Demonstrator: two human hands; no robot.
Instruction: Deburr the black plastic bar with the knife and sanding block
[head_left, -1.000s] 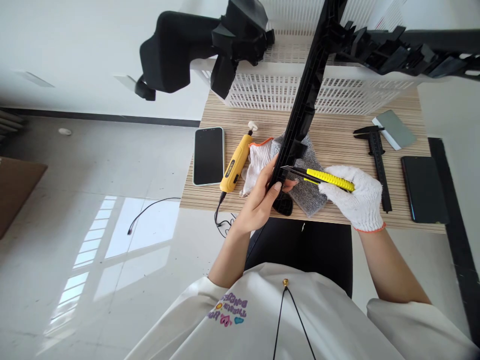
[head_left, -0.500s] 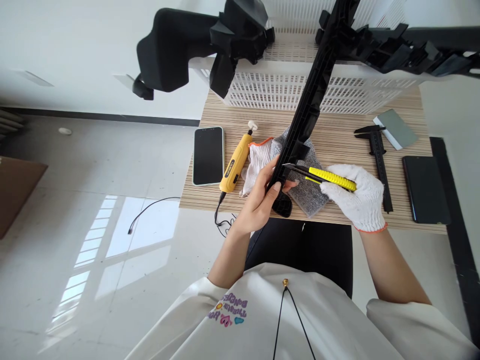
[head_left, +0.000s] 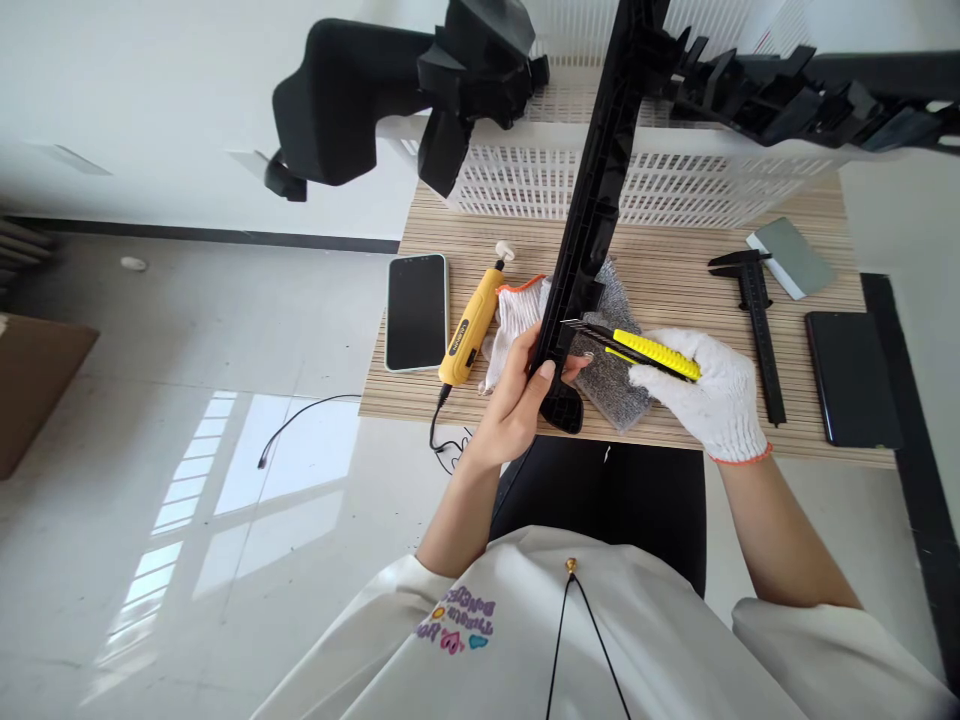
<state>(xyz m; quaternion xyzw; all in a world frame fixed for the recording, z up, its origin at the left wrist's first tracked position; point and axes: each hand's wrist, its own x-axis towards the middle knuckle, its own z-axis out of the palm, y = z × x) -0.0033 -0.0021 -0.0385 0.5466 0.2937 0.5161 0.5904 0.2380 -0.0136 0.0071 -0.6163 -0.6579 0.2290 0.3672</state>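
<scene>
My bare left hand [head_left: 517,405] is closed round the lower end of a long black ribbed plastic part [head_left: 581,230], which slants up and away over the table. In my right hand [head_left: 709,390], covered by a white knit glove, is a yellow and black utility knife [head_left: 652,352]. Its thin silver tip meets the edge of the plastic part, just above my left fingers; whether it touches cannot be made out. Under the part lie a grey cloth [head_left: 619,385] and a white glove [head_left: 517,320] with an orange hem.
Left on the table [head_left: 682,285] are a tablet-like device [head_left: 417,312] and a yellow corded rotary tool [head_left: 472,325]. To the right lie a black caliper [head_left: 757,330], a grey-green block [head_left: 793,258] and a dark phone [head_left: 853,380]. White baskets [head_left: 525,180] with black plastic parts [head_left: 337,100] stand behind.
The upper stretch of the plastic part has swung left in my left hand. My right hand and the knife have shifted slightly left.
</scene>
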